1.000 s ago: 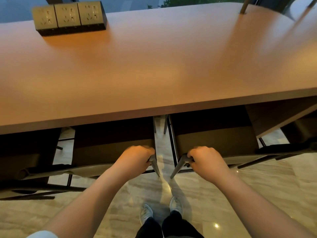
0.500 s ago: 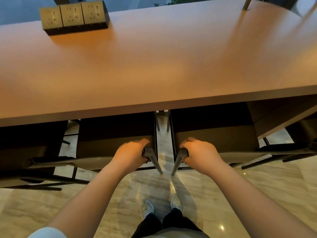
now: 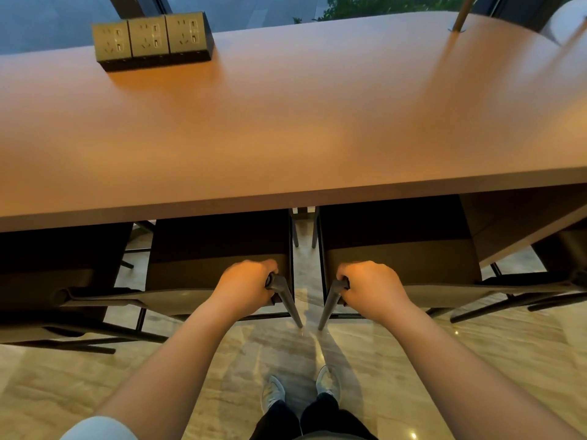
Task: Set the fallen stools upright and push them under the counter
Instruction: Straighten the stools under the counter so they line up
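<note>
Two dark brown stools stand upright side by side, partly under the wooden counter (image 3: 286, 128). My left hand (image 3: 246, 289) grips the near right corner of the left stool (image 3: 216, 255), at the top of its dark metal leg. My right hand (image 3: 370, 287) grips the near left corner of the right stool (image 3: 400, 249) in the same way. A narrow gap of floor separates the two stools. Their far halves are hidden beneath the counter top.
A block of three power sockets (image 3: 151, 39) sits on the counter at the back left. More stools stand at the far left (image 3: 47, 281) and far right (image 3: 565, 249). A thin pole (image 3: 460, 14) rises from the counter. My feet (image 3: 298, 389) stand on polished stone floor.
Both stools have slid a little further under the counter with my hands on them. The view has tilted up, showing more of the window behind.
</note>
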`<state>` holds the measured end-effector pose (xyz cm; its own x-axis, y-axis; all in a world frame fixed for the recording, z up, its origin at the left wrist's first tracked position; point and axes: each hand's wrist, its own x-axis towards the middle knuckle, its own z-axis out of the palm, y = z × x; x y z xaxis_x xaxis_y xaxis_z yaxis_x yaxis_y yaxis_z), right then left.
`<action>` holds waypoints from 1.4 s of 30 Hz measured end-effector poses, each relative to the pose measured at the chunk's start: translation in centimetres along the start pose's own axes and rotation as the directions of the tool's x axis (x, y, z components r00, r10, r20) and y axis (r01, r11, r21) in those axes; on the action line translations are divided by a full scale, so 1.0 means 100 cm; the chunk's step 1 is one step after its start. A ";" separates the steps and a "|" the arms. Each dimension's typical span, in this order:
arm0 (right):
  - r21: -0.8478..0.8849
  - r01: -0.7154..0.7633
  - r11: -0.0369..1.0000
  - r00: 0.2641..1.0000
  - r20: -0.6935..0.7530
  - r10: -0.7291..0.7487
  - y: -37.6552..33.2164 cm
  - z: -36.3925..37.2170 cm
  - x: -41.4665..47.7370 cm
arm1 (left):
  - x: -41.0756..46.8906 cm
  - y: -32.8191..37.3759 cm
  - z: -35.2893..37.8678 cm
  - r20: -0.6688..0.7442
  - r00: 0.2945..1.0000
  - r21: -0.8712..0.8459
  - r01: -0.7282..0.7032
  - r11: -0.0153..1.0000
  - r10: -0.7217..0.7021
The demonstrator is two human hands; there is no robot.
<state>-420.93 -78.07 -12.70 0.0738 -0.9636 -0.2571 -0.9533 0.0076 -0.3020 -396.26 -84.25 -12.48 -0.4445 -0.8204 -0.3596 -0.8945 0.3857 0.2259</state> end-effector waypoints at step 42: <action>0.011 -0.131 0.991 0.990 0.050 0.130 0.006 -0.007 -0.006 | 0.002 0.001 -0.002 0.081 0.997 0.010 0.012 1.000 -0.013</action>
<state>-421.71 -77.63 -12.07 -0.0362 -0.9398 -0.3399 -0.9515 0.1364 -0.2759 -396.39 -84.47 -12.36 -0.4352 -0.7883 -0.4349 -0.9003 0.3799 0.2122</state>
